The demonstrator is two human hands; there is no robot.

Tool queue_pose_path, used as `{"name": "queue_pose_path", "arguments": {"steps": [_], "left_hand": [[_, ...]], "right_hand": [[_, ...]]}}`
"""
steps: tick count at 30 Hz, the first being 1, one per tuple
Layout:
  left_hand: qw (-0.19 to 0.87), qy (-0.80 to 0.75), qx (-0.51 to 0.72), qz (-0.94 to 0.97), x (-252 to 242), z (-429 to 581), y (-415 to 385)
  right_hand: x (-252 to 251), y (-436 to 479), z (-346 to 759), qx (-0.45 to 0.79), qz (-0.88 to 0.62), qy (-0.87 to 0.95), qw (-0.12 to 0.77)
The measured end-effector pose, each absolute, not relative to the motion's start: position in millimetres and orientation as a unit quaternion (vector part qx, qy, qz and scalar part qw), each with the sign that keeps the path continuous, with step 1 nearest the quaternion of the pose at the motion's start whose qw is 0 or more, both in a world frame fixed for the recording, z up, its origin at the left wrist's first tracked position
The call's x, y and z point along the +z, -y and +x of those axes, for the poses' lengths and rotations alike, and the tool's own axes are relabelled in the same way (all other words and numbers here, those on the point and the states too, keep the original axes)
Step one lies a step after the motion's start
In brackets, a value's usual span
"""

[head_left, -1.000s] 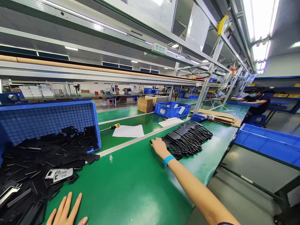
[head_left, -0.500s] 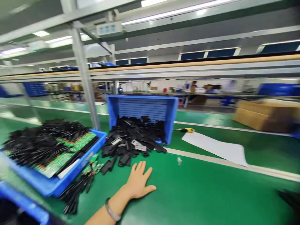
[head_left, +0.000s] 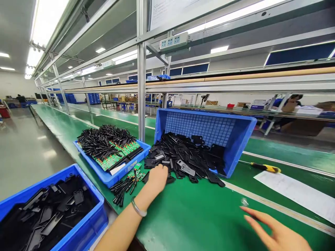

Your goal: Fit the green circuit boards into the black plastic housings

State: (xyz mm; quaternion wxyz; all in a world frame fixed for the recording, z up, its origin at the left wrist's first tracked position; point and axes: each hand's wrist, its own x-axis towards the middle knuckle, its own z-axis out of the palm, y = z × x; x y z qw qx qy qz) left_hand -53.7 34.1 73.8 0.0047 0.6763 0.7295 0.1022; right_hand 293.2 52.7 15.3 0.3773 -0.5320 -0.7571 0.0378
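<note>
My left hand (head_left: 156, 179), a bangle on its wrist, is at the near edge of a heap of flat black plastic parts (head_left: 193, 153). Its fingers curl down against the pieces; the fingertips are hidden, so what they hold cannot be made out. The heap spills out of a blue crate (head_left: 242, 139) tipped on its side. At lower right, my right hand (head_left: 277, 230) hovers over the green tabletop (head_left: 199, 216), thumb and forefinger apart, no object visible in it. Left of my left hand lie small green circuit boards with black leads (head_left: 123, 188).
A blue tray (head_left: 110, 179) holds circuit boards with black cables. In the left foreground, a blue bin (head_left: 101, 205) contains black plastic parts. A yellow-black screwdriver (head_left: 267, 167) and a white paper sheet (head_left: 300, 193) lie at right. A metal post (head_left: 141, 87) rises behind the tray.
The view has swung left, bringing the blue bin further in. My left hand went from spread flat on the table to curled at the black parts. My right hand has appeared.
</note>
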Motion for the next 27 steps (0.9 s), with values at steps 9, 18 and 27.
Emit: {"name": "queue_pose_path", "arguments": {"steps": [9,18,27], "left_hand": [[-0.020,-0.829,0.165,0.534,64,-160,23],[0.219,-0.624,0.387,0.642,62,-85,17],[-0.026,-0.785,0.176,0.593,64,-96,-32]], "right_hand": [[12,-16,161,0.264,-0.388,0.821,0.325],[3,8,149,0.665,-0.354,0.534,0.383],[23,0,162,0.727,-0.357,0.368,0.456]]}}
